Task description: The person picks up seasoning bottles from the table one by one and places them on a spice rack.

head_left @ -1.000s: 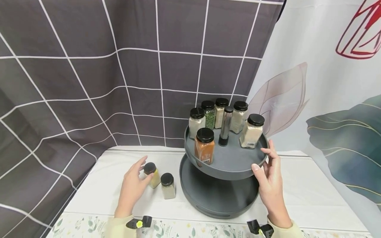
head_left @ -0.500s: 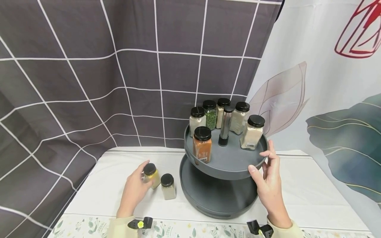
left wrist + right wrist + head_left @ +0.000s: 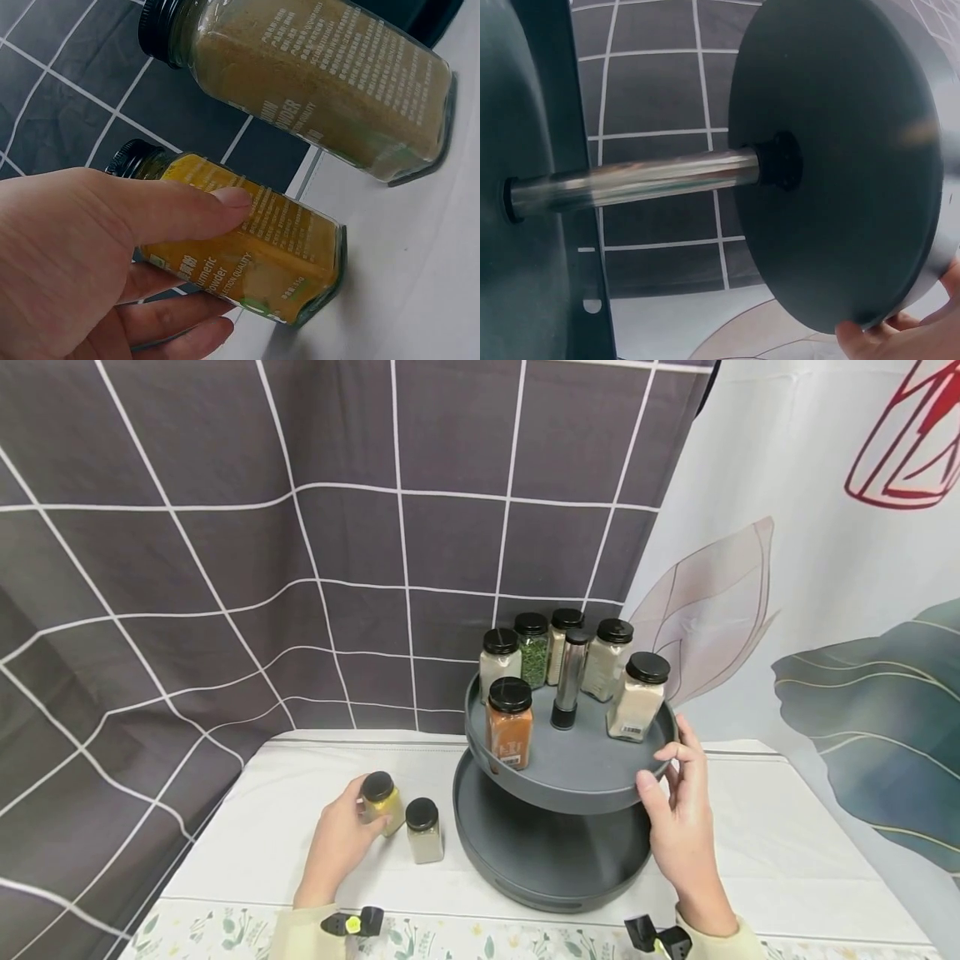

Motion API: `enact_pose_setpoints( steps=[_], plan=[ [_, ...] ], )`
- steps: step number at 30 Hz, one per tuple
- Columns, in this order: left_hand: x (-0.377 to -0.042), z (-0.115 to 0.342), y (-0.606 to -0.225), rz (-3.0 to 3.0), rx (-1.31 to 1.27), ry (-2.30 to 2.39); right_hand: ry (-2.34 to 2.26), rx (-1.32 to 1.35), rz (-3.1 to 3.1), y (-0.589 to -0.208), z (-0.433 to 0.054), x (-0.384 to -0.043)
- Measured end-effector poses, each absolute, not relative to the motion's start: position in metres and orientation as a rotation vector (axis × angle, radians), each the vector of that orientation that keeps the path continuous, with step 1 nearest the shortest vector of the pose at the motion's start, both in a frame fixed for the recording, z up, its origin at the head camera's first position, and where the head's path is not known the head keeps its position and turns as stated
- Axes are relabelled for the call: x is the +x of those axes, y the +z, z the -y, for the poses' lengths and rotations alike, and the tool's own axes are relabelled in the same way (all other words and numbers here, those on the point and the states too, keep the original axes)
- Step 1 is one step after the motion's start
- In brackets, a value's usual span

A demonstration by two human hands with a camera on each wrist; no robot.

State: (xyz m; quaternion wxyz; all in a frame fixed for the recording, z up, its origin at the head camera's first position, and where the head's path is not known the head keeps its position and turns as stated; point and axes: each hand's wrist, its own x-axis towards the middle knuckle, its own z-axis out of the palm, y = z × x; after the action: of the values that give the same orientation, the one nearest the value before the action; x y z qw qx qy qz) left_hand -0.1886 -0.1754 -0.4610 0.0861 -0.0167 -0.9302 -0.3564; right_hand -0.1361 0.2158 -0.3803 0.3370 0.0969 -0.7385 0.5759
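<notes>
My left hand point(image 3: 337, 843) grips a turmeric powder jar point(image 3: 383, 803) with a black lid. In the left wrist view the thumb lies across the yellow front of the turmeric powder jar point(image 3: 247, 232), with fingers on its other side. Just right of it stands a cumin powder jar point(image 3: 425, 839), untouched. My right hand point(image 3: 684, 827) holds the right rim of the upper tray point(image 3: 577, 768) of a grey two-tier turntable, thumb in front and fingers farther round. In the right wrist view my right hand point(image 3: 907, 334) is partly cut off.
Several jars stand on the upper tray, among them an orange spice jar point(image 3: 510, 727) and a green herb jar point(image 3: 532, 652). A metal post point(image 3: 637, 180) joins it to the lower tray point(image 3: 555, 860). A grey grid curtain point(image 3: 337, 527) hangs behind the table.
My left fingers have closed round the turmeric powder jar. The upper tray has turned slightly: the orange jar moved left, the back jars right. My right thumb shifted left along the rim, then back.
</notes>
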Motion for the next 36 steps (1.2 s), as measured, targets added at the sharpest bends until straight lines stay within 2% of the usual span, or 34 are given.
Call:
enact_pose_setpoints(
  steps=[10, 21, 36],
  plan=[
    [-0.190, 0.178, -0.460, 2.763, -0.036, -1.079, 1.448, 0.077, 1.989, -0.374, -0.219, -0.136],
    [-0.187, 0.177, -0.448, 2.722, 0.069, -1.091, 1.475, 0.183, 1.899, -0.374, -0.223, -0.137],
    [-0.172, 0.174, -0.411, 2.570, 0.090, -1.091, 1.488, 0.156, 1.894, -0.374, -0.219, -0.135]
  ],
)
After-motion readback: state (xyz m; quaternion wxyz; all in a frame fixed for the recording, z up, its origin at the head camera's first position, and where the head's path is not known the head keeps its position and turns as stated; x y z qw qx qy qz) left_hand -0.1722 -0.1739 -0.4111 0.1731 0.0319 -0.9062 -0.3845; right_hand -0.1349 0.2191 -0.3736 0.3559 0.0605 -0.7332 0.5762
